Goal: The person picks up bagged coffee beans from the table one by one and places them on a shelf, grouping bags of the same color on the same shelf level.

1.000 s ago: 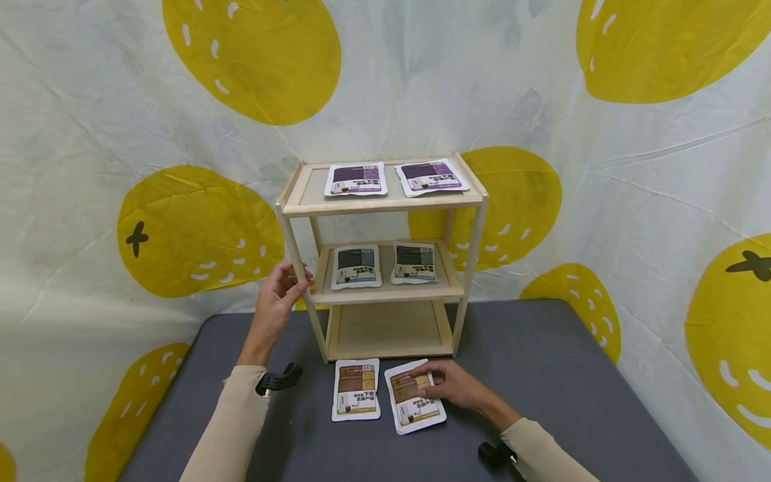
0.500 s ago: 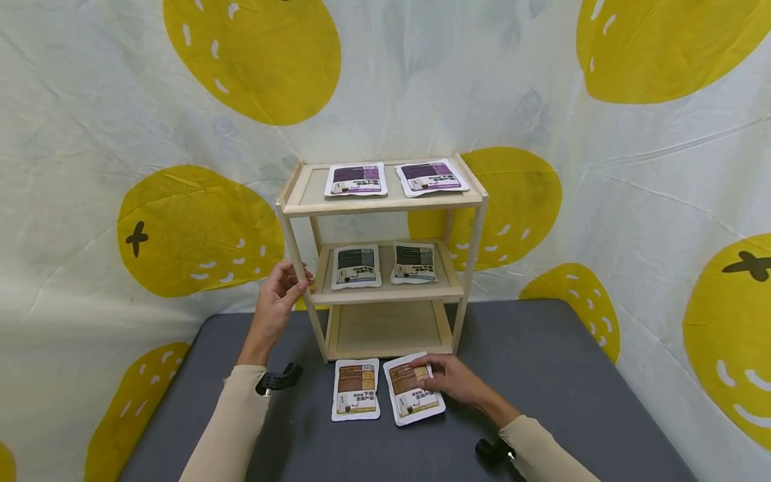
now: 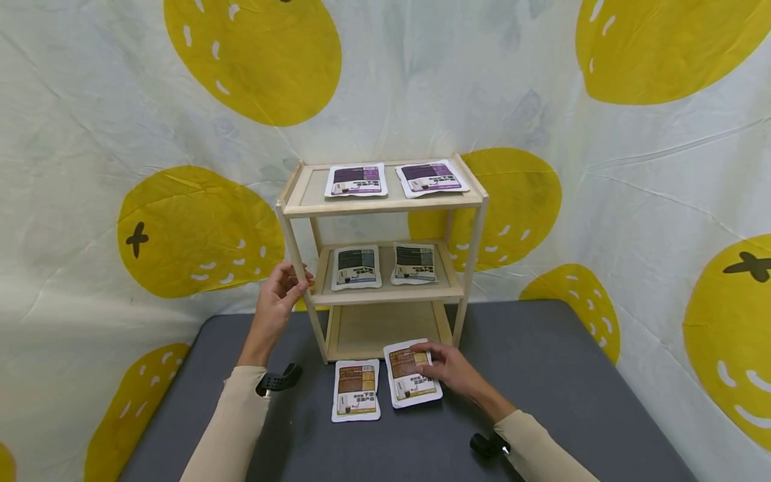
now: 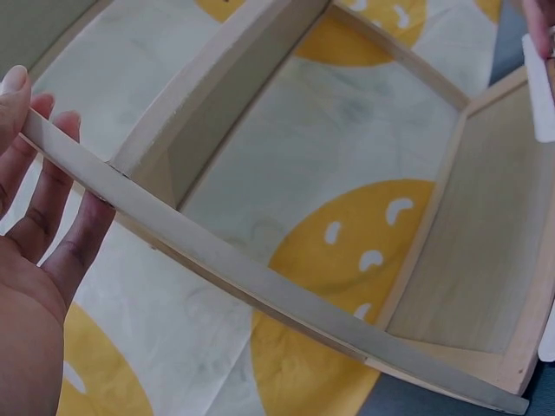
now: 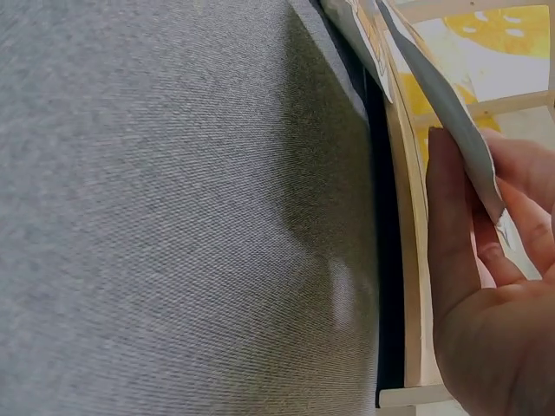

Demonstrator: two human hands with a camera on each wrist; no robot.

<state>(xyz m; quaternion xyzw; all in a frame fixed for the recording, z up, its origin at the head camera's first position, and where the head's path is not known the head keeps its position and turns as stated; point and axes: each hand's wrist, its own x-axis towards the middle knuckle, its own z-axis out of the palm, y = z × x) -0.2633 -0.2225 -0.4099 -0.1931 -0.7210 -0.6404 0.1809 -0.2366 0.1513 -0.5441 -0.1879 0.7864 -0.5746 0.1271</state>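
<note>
A three-tier wooden rack (image 3: 385, 204) stands on the grey table (image 3: 542, 375). My left hand (image 3: 278, 294) grips its front left post (image 3: 299, 268); in the left wrist view the fingers (image 4: 52, 199) lie behind the post (image 4: 217, 260). My right hand (image 3: 448, 369) pinches a brown-labelled packet (image 3: 405, 378) by its right edge, the far end reaching the front lip of the bare bottom shelf (image 3: 385, 328). In the right wrist view the packet (image 5: 425, 78) is tilted above the shelf's front rail (image 5: 408, 260), with the hand (image 5: 494, 286) beside it. A second brown packet (image 3: 356, 389) lies flat to its left.
Two purple packets (image 3: 357, 180) lie on the top shelf and two dark ones (image 3: 356, 266) on the middle shelf. A cloth backdrop with yellow fruit shapes (image 3: 193, 231) hangs close behind the rack. Grey table surface (image 5: 173, 217) stretches to the right of the rack.
My right hand has carried the right brown packet away from me, from flat on the table up to the bottom shelf's front edge. The left hand has stayed on the post.
</note>
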